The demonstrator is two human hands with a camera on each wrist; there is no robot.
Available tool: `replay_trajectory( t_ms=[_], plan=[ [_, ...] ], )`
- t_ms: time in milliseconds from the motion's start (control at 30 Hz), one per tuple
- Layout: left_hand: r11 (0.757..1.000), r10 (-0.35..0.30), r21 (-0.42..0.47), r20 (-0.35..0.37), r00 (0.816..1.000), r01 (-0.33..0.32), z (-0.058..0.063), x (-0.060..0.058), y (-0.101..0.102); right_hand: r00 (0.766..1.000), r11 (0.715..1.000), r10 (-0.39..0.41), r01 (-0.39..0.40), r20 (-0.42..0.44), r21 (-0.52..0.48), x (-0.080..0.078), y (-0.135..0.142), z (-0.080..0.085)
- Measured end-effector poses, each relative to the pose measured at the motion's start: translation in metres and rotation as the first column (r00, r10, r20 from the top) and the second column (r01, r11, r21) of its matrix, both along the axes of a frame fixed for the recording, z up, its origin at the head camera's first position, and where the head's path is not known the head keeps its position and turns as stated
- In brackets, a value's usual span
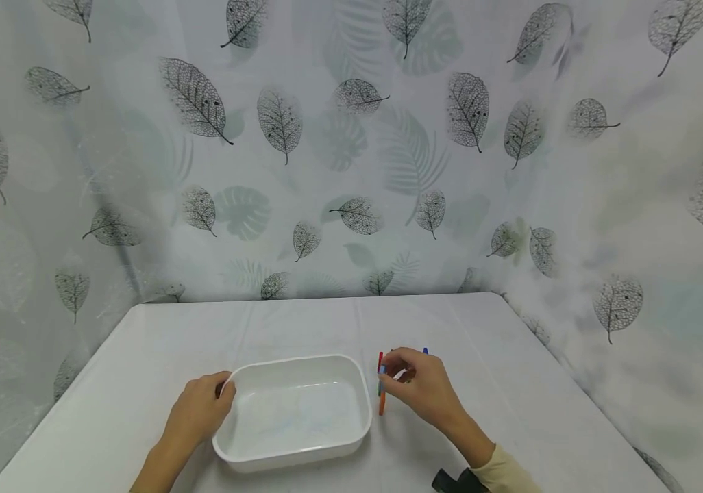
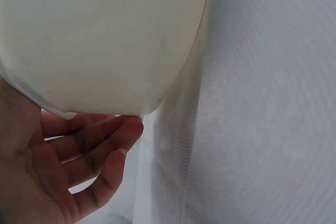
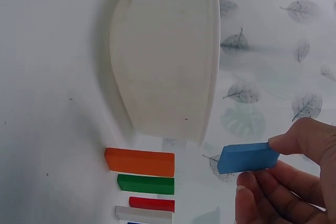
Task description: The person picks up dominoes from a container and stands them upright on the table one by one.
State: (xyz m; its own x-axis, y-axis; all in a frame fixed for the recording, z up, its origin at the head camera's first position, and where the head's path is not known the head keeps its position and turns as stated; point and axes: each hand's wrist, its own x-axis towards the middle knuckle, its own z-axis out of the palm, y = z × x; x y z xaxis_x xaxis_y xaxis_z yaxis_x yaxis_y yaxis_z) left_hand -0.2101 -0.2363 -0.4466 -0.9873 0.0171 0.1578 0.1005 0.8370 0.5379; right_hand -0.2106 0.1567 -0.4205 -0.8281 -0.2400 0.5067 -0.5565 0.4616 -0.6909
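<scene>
My left hand [image 1: 200,411] grips the left rim of a white plastic basin [image 1: 292,457], thumb at the edge; fingers [image 2: 102,142] curl against its outer side in the left wrist view. To the right of the basin, my right hand [image 1: 419,383] pinches a small light blue block [image 3: 247,158] between thumb and fingertips. In the right wrist view it is held above several blocks standing in a row: an orange block [image 3: 140,163], a green block [image 3: 147,184], a red block [image 3: 152,204] and a white block [image 3: 144,215]. A dark blue edge shows below them.
A white cloth covers the table [image 1: 450,329]. Behind and at both sides hangs a leaf-patterned curtain [image 1: 327,171]. A dark blue tip [image 1: 425,350] shows just beyond the right hand. Near the right sleeve [image 1: 506,472] is a black strap [image 1: 459,481].
</scene>
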Motion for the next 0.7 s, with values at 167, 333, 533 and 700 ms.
replay_trajectory(
  t_ms=[167,333,533,700],
  plan=[
    [1.0,-0.001,-0.001,0.003,1.0,0.002,0.001,0.0,0.0,1.0,1.0,-0.003,0.003,-0.001,0.002,0.0,0.007,-0.005],
    [1.0,-0.002,0.0,0.012,1.0,0.002,0.0,-0.001,0.002,0.999,0.999,-0.035,0.034,0.027,0.034,0.001,0.014,-0.01],
    [1.0,-0.006,0.005,0.022,1.0,0.006,0.002,-0.001,0.001,0.995,0.995,-0.062,0.055,0.073,0.086,0.001,0.019,-0.02],
    [1.0,-0.011,0.008,0.033,0.999,0.011,0.003,0.0,-0.001,0.997,0.993,-0.043,0.035,0.069,0.114,-0.002,0.023,-0.025]
  ],
)
